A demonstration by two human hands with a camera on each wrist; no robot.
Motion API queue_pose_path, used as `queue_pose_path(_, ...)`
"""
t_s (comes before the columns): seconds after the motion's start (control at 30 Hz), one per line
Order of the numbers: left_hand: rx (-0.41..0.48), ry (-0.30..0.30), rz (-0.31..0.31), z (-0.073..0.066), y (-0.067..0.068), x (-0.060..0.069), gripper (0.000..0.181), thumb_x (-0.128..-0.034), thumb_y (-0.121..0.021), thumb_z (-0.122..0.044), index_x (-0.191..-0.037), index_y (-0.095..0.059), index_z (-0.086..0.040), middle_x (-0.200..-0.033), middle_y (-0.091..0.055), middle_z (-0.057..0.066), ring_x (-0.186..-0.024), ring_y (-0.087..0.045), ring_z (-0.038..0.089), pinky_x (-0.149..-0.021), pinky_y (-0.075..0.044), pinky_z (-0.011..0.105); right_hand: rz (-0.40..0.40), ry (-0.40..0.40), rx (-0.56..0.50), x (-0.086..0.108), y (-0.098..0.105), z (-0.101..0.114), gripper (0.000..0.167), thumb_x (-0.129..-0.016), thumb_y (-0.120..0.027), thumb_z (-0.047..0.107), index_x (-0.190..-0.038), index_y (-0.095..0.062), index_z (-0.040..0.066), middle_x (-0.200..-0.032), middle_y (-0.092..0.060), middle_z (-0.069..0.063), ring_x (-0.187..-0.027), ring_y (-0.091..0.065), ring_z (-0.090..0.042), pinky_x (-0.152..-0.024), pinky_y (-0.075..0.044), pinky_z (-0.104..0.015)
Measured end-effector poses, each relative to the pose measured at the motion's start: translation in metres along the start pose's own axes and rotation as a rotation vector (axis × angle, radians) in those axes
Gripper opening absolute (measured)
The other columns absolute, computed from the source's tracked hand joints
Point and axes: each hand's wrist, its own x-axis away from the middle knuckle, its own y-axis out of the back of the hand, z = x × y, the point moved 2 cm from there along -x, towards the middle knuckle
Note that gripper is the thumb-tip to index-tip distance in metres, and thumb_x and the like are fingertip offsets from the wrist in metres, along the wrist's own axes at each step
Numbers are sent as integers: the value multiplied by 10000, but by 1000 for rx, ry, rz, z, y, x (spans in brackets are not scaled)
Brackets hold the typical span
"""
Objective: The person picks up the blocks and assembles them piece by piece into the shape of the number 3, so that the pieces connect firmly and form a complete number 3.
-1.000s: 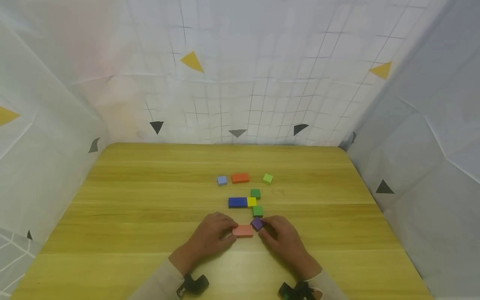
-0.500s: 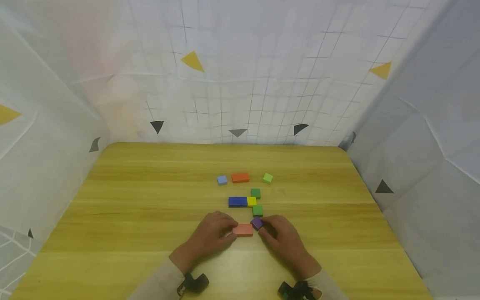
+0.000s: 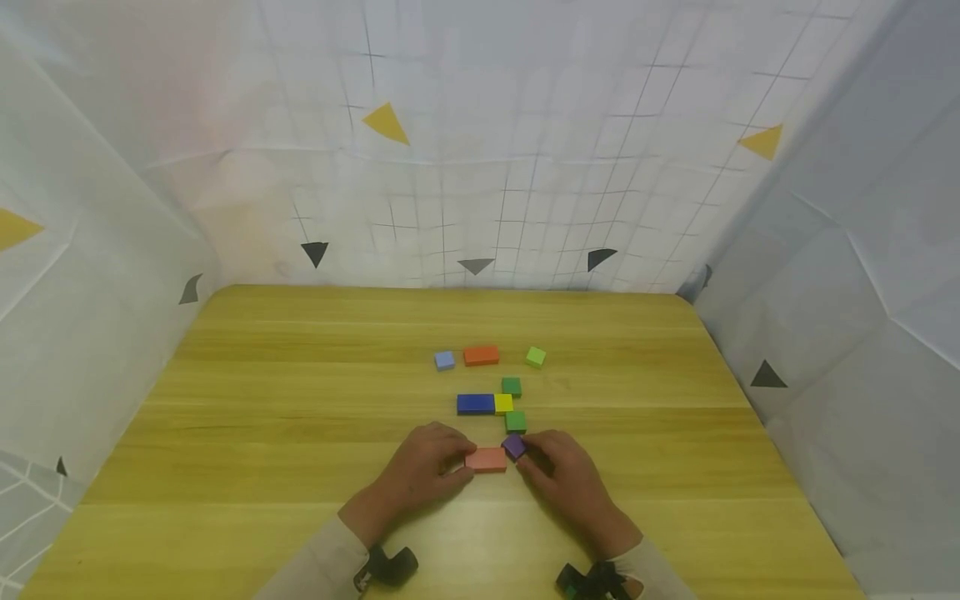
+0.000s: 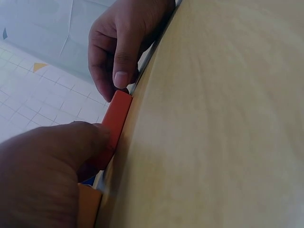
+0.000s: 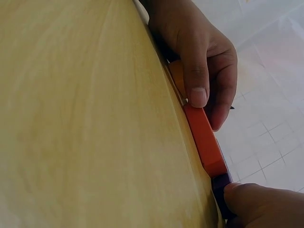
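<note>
My left hand (image 3: 423, 468) pinches the left end of a salmon-pink block (image 3: 487, 460) lying on the table. With thumb and finger, my right hand (image 3: 573, 479) holds a small purple block (image 3: 513, 447), turned at an angle by the pink block's upper right corner. In the right wrist view the purple block (image 5: 221, 192) sits against the end of the long block (image 5: 205, 140). An orange piece shows beside my left hand in both wrist views (image 4: 89, 206); the head view hides it. A green block (image 3: 515, 422) lies just beyond the purple one.
Farther back, a dark blue block (image 3: 476, 404) adjoins a yellow block (image 3: 503, 404), with another green block (image 3: 512, 387) behind. The rear row has a light blue block (image 3: 444, 361), an orange-red block (image 3: 481, 357) and a lime block (image 3: 536, 357). White sheets surround the table (image 3: 300, 358).
The pink block has shifted very slightly away from my body since a second ago. Both hands keep nearly the same places and grips.
</note>
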Motion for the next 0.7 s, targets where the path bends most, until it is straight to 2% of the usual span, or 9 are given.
queue_pose_path(0.5,8,-20,-10,2,-2,0,256,-870,-760,-282,-1101,-738,-174,-1063,-714,-98,-1024,-621,86,-892,-516,327,-13,27,11,0,-1,0,318,-875,-776,290,-1162,-694,182,-1105,-680,85,-1056,-613,-96,-893,-547,-367)
queue_pose_path(0.7,7,1,-2,1,-1,-1,284,-861,-762,-300,-1119,-729,-185,-1076,-713,-99,-1029,-618,77,-900,-513,324,-19,27,14,0,-2,0,298,-887,-762,296,-1162,-692,205,-1102,-679,103,-1045,-614,-93,-885,-548,-362)
